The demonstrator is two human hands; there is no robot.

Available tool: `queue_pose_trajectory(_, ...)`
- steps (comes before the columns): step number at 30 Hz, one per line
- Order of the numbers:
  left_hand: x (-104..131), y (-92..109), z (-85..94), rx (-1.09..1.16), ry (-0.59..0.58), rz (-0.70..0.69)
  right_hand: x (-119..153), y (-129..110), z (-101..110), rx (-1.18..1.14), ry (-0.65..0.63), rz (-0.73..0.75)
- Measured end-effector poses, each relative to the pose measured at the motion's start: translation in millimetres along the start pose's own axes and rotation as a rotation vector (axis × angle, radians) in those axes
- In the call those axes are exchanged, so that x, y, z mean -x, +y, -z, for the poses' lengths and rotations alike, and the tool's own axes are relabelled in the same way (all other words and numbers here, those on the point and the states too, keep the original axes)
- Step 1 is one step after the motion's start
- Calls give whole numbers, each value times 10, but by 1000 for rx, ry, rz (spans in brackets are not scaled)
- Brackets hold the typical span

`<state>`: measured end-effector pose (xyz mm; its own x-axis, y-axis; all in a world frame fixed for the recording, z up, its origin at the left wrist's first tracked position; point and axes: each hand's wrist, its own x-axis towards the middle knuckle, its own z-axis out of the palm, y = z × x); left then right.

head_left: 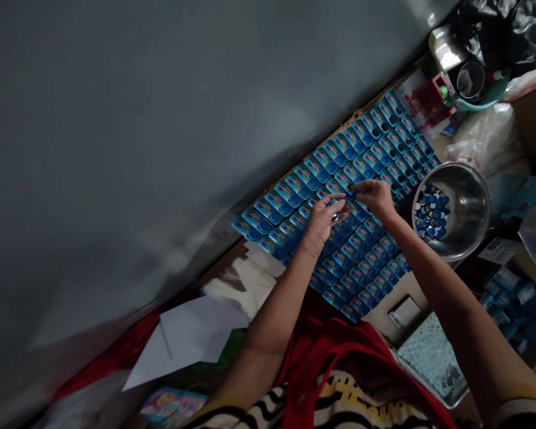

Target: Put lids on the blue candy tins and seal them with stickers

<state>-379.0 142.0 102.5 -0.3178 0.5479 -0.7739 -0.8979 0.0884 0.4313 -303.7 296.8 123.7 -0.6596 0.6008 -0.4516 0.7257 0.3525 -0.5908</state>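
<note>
Rows of small blue printed trays (pixel 295 183), each with a round blue or dark spot, cover the table in front of me. Over the middle of these rows, my left hand (pixel 325 219) curls its fingers around a few small round blue-and-silver pieces (pixel 335 210). Just to its right, my right hand (pixel 376 196) pinches a small dark blue piece (pixel 354 192) at its fingertips, close to the left fingers. To the right, a steel bowl (pixel 471 217) holds many similar round pieces (pixel 430 211), some blue side up and some white.
A grey wall (pixel 161 119) runs along the far side. Near me on the right lie a phone-like device (pixel 404 311) and a metal tray of pale blue bits (pixel 433 351). A teal basin (pixel 486 102) and black bag (pixel 495 36) stand at the back right; white paper (pixel 192 333) lies left.
</note>
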Motion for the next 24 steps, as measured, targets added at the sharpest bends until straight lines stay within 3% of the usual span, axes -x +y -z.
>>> queue_pose_trajectory(2,8,54,78,24,54,-6,-114,-50,-9,245,58,9)
queue_pose_trajectory(6,31,186,301,71,133,-73,-298,-248,-24,607,25,9)
queue_pose_trajectory(9,42,260,449,40,150,-92,-453,-354,-5,676,-63,-87)
queue_pose_trajectory(12,70,276,468,-1,148,-74,-590,-407,-37,683,-121,-155)
queue_pose_trajectory(16,251,171,358,-31,125,-41,-529,-444,37,654,-103,-38)
queue_pose_trajectory(18,399,67,362,-26,89,-20,-314,-351,355,596,-20,63)
queue_pose_trajectory(19,477,4,391,-13,60,-2,-154,-238,605,564,82,113)
queue_pose_trajectory(20,554,-66,432,2,26,24,36,-70,901,540,271,160)
queue_pose_trajectory(22,697,-220,523,11,-42,100,474,408,1539,552,795,109)
queue_pose_trajectory(23,762,-303,554,0,-71,141,703,690,1823,541,920,46)
queue_pose_trajectory(24,821,-389,568,-17,-99,177,925,972,2051,486,862,5)
